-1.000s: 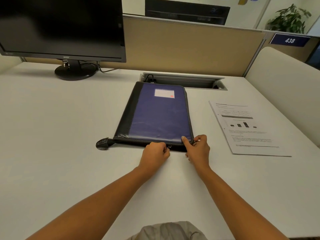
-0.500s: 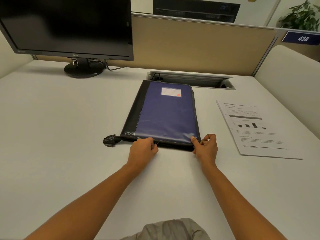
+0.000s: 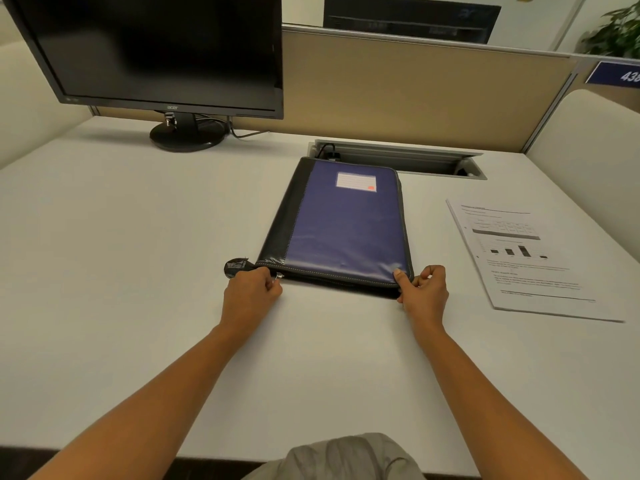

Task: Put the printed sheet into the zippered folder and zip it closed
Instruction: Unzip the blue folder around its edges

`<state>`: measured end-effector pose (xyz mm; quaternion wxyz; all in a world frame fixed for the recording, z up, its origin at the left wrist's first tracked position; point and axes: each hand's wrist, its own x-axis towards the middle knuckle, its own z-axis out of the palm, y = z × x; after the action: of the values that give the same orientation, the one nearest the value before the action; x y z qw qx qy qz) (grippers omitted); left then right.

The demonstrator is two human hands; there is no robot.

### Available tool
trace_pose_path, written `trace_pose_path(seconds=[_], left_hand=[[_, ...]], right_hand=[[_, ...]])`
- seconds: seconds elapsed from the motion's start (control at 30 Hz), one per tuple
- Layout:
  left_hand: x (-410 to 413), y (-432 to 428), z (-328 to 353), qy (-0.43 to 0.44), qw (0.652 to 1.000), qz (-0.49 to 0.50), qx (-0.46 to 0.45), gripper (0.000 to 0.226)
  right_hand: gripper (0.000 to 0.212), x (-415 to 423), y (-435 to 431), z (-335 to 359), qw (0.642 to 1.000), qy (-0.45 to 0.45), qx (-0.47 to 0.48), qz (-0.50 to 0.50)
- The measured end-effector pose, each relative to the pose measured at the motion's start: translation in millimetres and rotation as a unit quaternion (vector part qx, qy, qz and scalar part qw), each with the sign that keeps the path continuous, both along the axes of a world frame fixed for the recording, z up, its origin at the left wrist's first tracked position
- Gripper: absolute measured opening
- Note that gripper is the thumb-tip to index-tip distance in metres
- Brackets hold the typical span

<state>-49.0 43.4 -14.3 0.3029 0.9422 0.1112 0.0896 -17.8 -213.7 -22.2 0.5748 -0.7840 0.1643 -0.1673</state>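
Observation:
A purple and black zippered folder (image 3: pixel 341 226) lies flat in the middle of the white desk (image 3: pixel 121 254), its near edge toward me. My left hand (image 3: pixel 251 294) is closed at the folder's near left corner, pinching the small metal zipper pull (image 3: pixel 279 276). A black tab (image 3: pixel 236 266) sticks out just left of that corner. My right hand (image 3: pixel 424 291) grips the near right corner, thumb on the cover. The printed sheet (image 3: pixel 526 258) with a bar chart lies flat on the desk to the right of the folder, apart from it.
A black monitor (image 3: pixel 162 53) on a round stand stands at the back left. A metal cable tray (image 3: pixel 398 161) is set in the desk just behind the folder. A beige partition (image 3: pixel 415 91) closes the back, and a cream panel (image 3: pixel 595 140) the right side.
My left hand has slid left along the folder's near edge with the zipper pull, from about the middle to the left corner. My right hand has stayed on the right corner.

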Motion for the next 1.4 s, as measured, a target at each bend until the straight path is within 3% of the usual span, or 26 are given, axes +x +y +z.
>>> trace_pose_path(seconds=[0.43, 0.63, 0.87, 1.4], left_hand=[[-3, 0, -5, -0.022, 0.999, 0.011, 0.046, 0.021], [-2, -7, -9, 0.027, 0.985, 0.007, 0.17, 0.032], [3, -17, -11, 0.077, 0.952, -0.029, 0.295, 0.02], [1, -3, -8, 0.028, 0.991, -0.014, 0.133, 0.031]], right_hand=[[0.034, 0, 0, -2, 1.0, 0.002, -0.006, -0.003], [0.032, 0, 0, -4, 1.0, 0.001, -0.012, 0.005], [0.03, -1, 2, -4, 1.0, 0.005, -0.021, 0.006], [0.031, 0, 1, -3, 1.0, -0.007, -0.015, -0.012]])
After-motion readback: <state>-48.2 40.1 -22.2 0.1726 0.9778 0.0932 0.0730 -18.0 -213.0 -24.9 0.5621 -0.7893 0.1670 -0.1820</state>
